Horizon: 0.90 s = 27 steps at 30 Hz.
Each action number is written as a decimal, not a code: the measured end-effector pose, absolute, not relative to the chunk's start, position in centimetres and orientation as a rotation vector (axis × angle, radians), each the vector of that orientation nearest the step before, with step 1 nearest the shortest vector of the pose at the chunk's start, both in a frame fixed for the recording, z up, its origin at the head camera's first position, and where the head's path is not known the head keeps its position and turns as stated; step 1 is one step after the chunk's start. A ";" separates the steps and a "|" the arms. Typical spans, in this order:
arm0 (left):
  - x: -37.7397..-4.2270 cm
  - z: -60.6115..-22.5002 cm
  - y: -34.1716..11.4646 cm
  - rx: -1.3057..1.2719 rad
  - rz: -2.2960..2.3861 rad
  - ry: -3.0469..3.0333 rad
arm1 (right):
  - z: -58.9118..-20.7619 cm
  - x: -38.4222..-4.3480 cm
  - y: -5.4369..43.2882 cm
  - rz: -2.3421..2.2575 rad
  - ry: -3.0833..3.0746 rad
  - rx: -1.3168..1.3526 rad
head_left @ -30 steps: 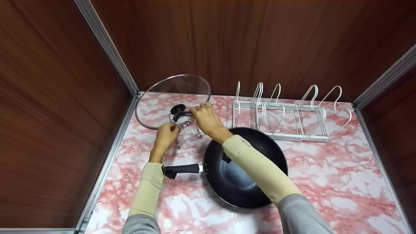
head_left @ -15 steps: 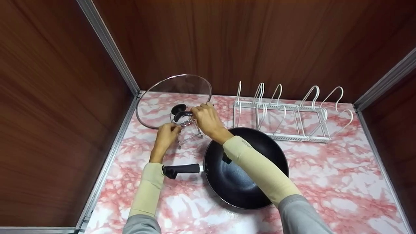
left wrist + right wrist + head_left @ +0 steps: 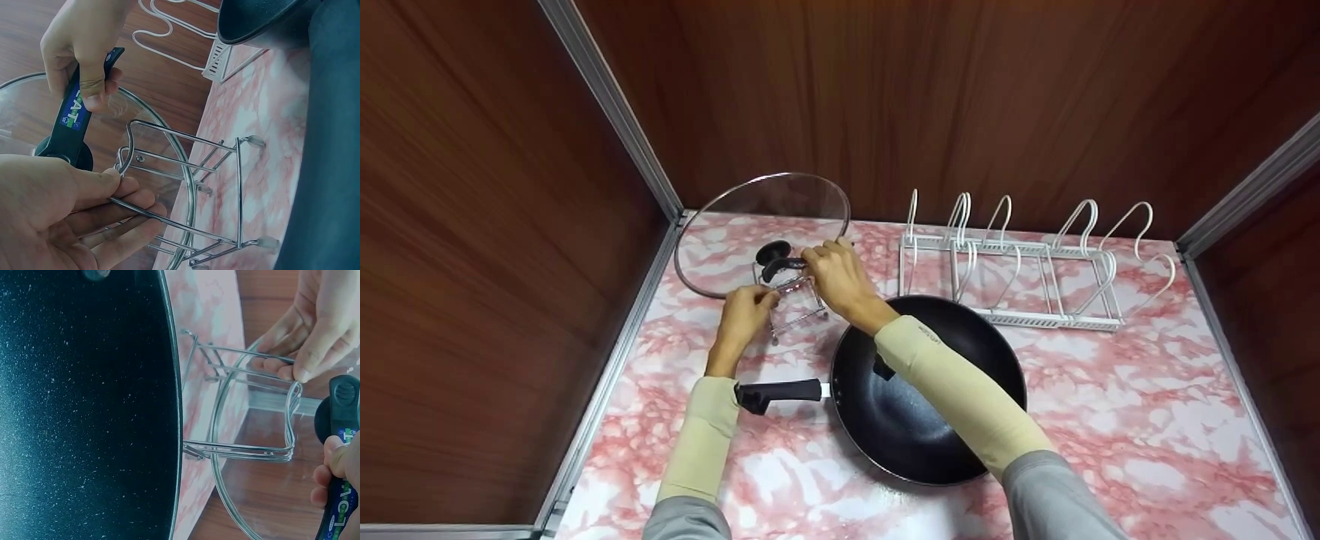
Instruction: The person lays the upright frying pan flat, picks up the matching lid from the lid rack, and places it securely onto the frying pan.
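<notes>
A round glass lid (image 3: 735,236) with a metal rim stands on edge at the back left, in a small chrome wire stand (image 3: 238,191). My left hand (image 3: 742,313) pinches the stand's upper wire between thumb and fingers. The right hand (image 3: 840,279) grips the lid's black handle (image 3: 72,115), which bears a blue and green label and joins a round black base. In the right wrist view the stand's bent wire loop (image 3: 291,419) shows beside the lid. Part of the handle is hidden beneath the right fingers.
A black wok (image 3: 896,424) lies under my right forearm, its long handle (image 3: 784,390) pointing left beside the left wrist. A white wire rack (image 3: 1020,316) with upright hoops stands behind it at right. Brown wooden panels (image 3: 960,112) enclose the red-and-white marbled table (image 3: 1147,405).
</notes>
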State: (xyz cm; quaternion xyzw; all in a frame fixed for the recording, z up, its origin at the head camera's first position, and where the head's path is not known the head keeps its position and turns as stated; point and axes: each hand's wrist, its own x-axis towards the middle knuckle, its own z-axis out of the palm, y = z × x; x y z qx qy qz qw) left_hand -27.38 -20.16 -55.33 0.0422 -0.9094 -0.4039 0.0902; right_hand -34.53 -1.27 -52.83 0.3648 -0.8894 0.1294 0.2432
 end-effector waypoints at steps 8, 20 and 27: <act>-27.4 -55.5 -20.2 0.113 -1.204 -2.702 | -52.9 -34.4 -1.4 0.346 -2.417 0.995; -27.5 -55.4 -20.3 0.123 -1.200 -2.714 | -52.9 -34.3 -1.4 0.372 -2.402 0.995; -27.5 -55.4 -20.3 0.126 -1.217 -2.715 | -52.9 -34.3 -1.5 0.372 -2.380 0.983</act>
